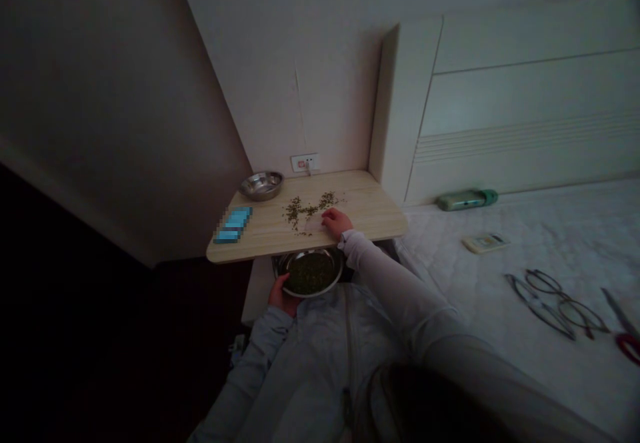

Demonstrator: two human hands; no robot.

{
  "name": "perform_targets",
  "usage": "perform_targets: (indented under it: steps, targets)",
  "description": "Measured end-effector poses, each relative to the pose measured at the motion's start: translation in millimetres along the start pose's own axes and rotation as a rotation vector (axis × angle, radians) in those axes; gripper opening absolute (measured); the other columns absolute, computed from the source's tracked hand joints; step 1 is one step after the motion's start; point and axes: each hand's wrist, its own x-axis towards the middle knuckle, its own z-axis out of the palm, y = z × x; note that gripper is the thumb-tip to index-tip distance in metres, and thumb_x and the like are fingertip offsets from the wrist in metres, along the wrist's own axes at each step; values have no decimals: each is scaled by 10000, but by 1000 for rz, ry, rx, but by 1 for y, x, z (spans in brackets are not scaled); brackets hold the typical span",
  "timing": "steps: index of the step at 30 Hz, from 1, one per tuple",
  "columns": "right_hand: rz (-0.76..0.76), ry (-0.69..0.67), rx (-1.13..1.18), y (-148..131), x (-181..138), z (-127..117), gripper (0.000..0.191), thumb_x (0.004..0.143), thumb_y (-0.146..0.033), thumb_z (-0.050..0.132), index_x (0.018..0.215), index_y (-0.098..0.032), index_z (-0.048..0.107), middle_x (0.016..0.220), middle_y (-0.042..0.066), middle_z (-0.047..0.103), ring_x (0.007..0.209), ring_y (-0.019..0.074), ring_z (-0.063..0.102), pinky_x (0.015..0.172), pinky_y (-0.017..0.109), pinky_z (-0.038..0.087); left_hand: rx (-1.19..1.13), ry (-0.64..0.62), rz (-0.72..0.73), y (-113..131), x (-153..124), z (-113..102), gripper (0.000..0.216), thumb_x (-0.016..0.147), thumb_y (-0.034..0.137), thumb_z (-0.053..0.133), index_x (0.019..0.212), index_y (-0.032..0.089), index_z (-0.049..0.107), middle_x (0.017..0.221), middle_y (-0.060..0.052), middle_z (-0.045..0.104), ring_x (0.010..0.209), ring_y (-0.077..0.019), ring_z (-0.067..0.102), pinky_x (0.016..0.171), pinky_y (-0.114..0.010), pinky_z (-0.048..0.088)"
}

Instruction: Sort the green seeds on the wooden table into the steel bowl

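My left hand [284, 296] grips the rim of a metal bowl [339, 276] just below the front edge of the small wooden tabletop [365, 203]. Dark green loose bits [313, 273] fill much of that bowl. Over the tabletop, my right hand [337, 223] is closed, its fingers pinched on a pale, see-through flat piece [314, 222] whose kind I cannot make out. Small dry greenish-brown bits [294, 211] lie scattered on the wood beside and beyond it.
A second metal bowl [261, 186] stands at the tabletop's back left, with a blurred-out blue phone-like object [234, 224] nearer the front. On the bed [450, 263] at right lie a green-capped bottle [467, 200], a pale phone-like object [484, 243], glasses [567, 300] and red-handled scissors [627, 343].
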Motion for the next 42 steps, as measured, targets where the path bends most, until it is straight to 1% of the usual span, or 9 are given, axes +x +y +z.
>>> perform_targets:
  steps: [6, 11, 15, 23, 27, 30, 36, 42]
  targets:
    - [18, -7, 25, -6, -4, -3, 133, 612, -170, 436, 708, -177, 527, 587, -27, 559, 614, 102, 510, 621, 235, 387, -2, -32, -9, 0, 2, -2, 196, 649, 174, 448, 761, 104, 592, 727, -95, 647, 851, -230, 556, 749, -362, 430]
    - [28, -12, 39, -7, -5, -3, 131, 610, -179, 433, 700, -181, 529, 579, -33, 560, 594, 96, 501, 609, 230, 382, -10, -27, -9, 0, 3, -3, 236, 646, 173, 444, 823, 105, 585, 722, -92, 647, 866, -232, 550, 748, -366, 430]
    - [45, -12, 61, -6, -4, -3, 124, 599, -183, 430, 677, -186, 527, 549, -42, 546, 573, 97, 492, 597, 232, 378, 5, -32, 2, 0, 3, -3, 275, 655, 172, 435, 886, 100, 566, 716, -82, 648, 834, -227, 563, 733, -372, 436]
    - [79, 30, 178, -8, -4, -5, 100, 596, -198, 418, 645, -182, 504, 499, -53, 515, 533, 83, 479, 585, 219, 383, 22, -10, -26, 1, 2, -3, 331, 678, 189, 417, 974, 93, 530, 686, -83, 647, 826, -228, 567, 735, -380, 434]
    - [72, 40, 171, -7, -4, -4, 102, 599, -208, 421, 646, -182, 507, 504, -52, 519, 531, 84, 480, 584, 221, 384, 12, -31, -39, 1, 3, -4, 321, 679, 193, 414, 959, 102, 542, 736, -92, 647, 850, -229, 559, 758, -385, 422]
    - [66, 55, 155, -5, -4, -4, 102, 601, -211, 427, 644, -178, 513, 509, -51, 525, 533, 82, 483, 592, 221, 388, 17, -39, -42, 1, 4, -5, 309, 674, 196, 422, 936, 97, 551, 737, -97, 647, 863, -231, 553, 765, -380, 419]
    - [67, 70, 137, -4, -4, -4, 102, 606, -208, 432, 647, -178, 521, 509, -54, 523, 536, 81, 490, 606, 221, 395, 6, -47, -30, -1, 5, -5, 318, 666, 189, 429, 952, 110, 544, 767, -85, 647, 885, -222, 543, 766, -367, 422]
    - [73, 71, 120, -6, -5, -5, 107, 615, -216, 429, 652, -179, 523, 517, -50, 528, 549, 84, 496, 620, 228, 396, 2, -47, -32, -1, 1, -2, 306, 664, 181, 432, 938, 117, 551, 751, -79, 649, 872, -221, 550, 757, -363, 428]
